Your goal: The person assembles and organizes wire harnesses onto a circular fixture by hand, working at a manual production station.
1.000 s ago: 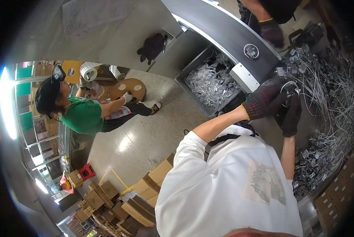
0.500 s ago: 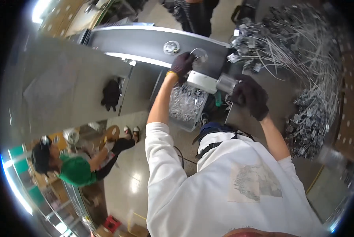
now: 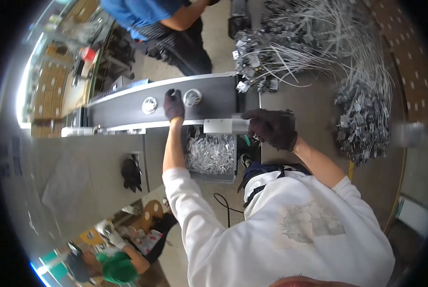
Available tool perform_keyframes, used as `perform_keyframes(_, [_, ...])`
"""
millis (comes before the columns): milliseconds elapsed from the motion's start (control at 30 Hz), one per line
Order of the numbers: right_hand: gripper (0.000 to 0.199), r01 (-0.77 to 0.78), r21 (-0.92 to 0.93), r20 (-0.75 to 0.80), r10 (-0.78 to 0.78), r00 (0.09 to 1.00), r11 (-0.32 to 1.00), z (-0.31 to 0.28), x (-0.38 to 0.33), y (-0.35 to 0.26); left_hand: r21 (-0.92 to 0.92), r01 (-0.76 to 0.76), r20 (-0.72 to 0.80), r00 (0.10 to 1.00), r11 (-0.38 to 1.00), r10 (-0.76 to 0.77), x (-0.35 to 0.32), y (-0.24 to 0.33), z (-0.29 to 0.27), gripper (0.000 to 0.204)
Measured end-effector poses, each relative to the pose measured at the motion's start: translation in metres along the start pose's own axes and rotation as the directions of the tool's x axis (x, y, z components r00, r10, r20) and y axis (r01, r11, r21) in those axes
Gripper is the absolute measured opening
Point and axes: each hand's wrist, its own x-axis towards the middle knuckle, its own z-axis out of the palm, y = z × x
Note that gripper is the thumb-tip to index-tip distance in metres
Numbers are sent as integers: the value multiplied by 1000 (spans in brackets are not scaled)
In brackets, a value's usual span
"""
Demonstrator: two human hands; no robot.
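Observation:
My left hand, in a dark glove, lies flat on the dark conveyor belt, right next to a round silver part. A second round silver part rides the belt further left. My right hand, also in a dark glove, rests at the belt's near end by a pale grey block, with something small and green under its fingers. Whether it grips anything is not clear. Below the belt's end stands a grey bin full of white scraps.
A heap of grey wired connectors covers the bench beyond my right hand, with another pile to the right. A person in a blue top stands across the belt. Another person in green sits on the floor at lower left. A dark glove lies on the grey surface.
The view has swung so the belt now runs across the middle. My left hand has come down flat on the belt; my right hand has settled at the belt's end.

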Motion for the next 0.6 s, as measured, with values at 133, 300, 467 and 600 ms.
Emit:
perform_keyframes(133, [26, 12, 171, 42, -20, 999, 985, 2, 0, 0, -21, -250, 178, 952, 968, 250, -9, 27, -30, 33])
perform_keyframes(300, [29, 141, 108, 73, -149, 986, 984, -1, -1, 11, 100, -564, 550, 718, 820, 427, -27, 108, -6, 35])
perform_keyframes(467, [28, -20, 126, 150, 1, 989, 992, -13, -6, 1, 108, -487, 826, 528, 867, 195, -63, 179, 77, 62])
perform_keyframes(600, [28, 107, 47, 13, -107, 994, 993, -21, -10, 0, 9, -566, 776, 524, 825, 351, -68, 188, 142, 65])
